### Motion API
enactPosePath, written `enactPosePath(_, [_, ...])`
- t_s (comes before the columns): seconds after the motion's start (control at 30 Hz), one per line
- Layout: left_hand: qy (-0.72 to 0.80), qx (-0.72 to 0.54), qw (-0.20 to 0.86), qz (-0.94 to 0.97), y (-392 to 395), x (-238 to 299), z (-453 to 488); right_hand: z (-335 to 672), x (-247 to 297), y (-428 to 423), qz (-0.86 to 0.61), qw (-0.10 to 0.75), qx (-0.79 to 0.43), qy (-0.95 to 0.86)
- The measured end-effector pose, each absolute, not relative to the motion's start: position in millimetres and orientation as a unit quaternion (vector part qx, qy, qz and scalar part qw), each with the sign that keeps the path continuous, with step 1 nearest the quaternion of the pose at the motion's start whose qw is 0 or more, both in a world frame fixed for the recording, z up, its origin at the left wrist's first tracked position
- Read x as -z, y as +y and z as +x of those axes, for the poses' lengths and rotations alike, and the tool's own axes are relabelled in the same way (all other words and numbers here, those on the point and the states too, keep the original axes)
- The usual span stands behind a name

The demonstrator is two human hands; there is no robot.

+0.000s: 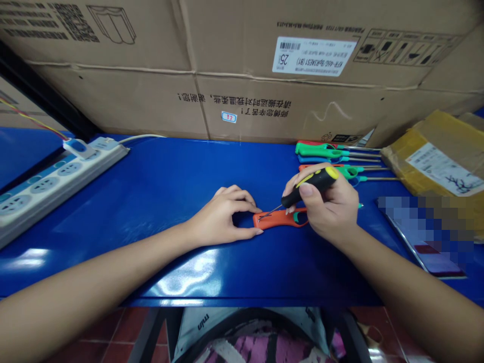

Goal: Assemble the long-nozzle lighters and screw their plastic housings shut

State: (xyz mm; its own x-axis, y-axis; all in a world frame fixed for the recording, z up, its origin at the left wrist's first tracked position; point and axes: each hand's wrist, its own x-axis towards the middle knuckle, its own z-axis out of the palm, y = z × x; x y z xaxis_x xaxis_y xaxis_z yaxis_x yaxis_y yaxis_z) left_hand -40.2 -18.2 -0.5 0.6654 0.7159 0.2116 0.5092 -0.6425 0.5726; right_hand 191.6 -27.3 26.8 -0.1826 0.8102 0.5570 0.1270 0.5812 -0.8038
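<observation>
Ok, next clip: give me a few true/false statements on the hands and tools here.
1. The right hand holds a black and yellow screwdriver. True.
2. The screwdriver tip points at a green lighter. False: it meets the orange lighter.
3. The left hand steadies the orange lighter's end. True.
4. The power strip lies right of the hands. False: it lies to the left.
5. More long lighters lie behind the right hand. True.
</observation>
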Motion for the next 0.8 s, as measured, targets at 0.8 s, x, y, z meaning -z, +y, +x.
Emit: enactPosePath(0.8, [0.346, -0.215, 0.241, 0.881, -19.4, 0.2, -40.1, 192.4, -29.4, -28.0, -0.334, 0.536, -0.279, -0.724])
